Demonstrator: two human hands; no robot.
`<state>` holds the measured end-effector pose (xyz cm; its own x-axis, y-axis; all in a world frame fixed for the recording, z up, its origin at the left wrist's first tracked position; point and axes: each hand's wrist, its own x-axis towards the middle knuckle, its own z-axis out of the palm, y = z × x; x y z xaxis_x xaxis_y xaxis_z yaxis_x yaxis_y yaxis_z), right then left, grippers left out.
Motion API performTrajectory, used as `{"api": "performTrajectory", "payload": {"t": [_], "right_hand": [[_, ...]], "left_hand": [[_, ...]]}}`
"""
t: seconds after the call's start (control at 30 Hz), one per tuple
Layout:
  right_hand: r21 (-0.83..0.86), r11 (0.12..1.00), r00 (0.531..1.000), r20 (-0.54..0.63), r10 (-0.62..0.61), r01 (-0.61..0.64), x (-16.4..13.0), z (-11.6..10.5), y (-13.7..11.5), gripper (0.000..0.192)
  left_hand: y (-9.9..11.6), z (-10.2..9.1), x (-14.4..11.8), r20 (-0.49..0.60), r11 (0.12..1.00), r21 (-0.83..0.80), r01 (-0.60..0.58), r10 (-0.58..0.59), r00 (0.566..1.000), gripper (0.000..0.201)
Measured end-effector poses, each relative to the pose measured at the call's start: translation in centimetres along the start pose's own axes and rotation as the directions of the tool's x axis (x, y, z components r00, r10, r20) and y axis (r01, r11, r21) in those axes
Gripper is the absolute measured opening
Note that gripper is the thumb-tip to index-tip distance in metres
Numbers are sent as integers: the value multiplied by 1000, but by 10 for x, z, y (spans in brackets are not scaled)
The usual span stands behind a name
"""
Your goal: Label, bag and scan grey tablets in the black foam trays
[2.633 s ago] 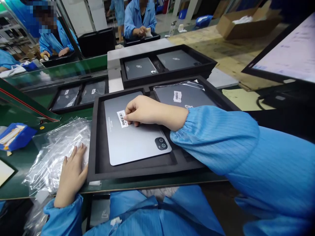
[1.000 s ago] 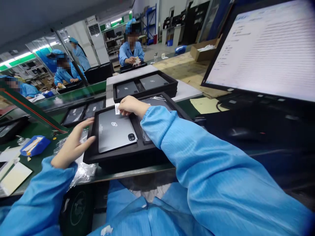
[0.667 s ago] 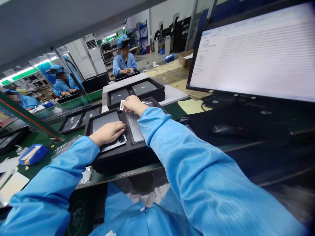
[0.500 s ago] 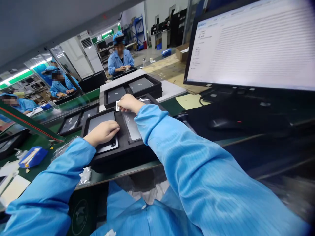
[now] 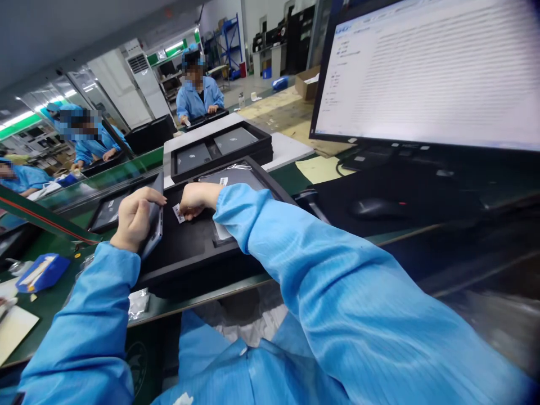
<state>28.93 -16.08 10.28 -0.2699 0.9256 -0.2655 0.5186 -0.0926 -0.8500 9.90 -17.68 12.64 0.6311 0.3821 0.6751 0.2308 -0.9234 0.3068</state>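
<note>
Left hand (image 5: 135,219) gripping a grey tablet (image 5: 155,234), steeply tilted just beneath it at the left edge of the black tray (image 5: 181,266). Right hand (image 5: 195,199) pinching a white barcode label (image 5: 178,213) over the tray's left half; a wrapped tablet (image 5: 238,175) occupies its right half.

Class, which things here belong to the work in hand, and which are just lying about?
In the work, it seems:
tablet, tilted up in the left hand
white label, in the right hand
black tray, below the right hand

Probably just lying about:
blue box
computer mouse
yellow paper
</note>
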Motion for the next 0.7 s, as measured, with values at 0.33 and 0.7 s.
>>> {"api": "performTrajectory", "payload": {"t": [0.33, 0.7], "right_hand": [[80, 971, 725, -679, -113, 226, -5, -77, 14, 19], [511, 670, 637, -767, 72, 539, -41, -98, 23, 10]], "left_hand": [[-2, 29, -4, 538, 971, 237, -8, -124, 834, 49], [64, 121, 48, 654, 988, 146, -46, -62, 754, 64]]}}
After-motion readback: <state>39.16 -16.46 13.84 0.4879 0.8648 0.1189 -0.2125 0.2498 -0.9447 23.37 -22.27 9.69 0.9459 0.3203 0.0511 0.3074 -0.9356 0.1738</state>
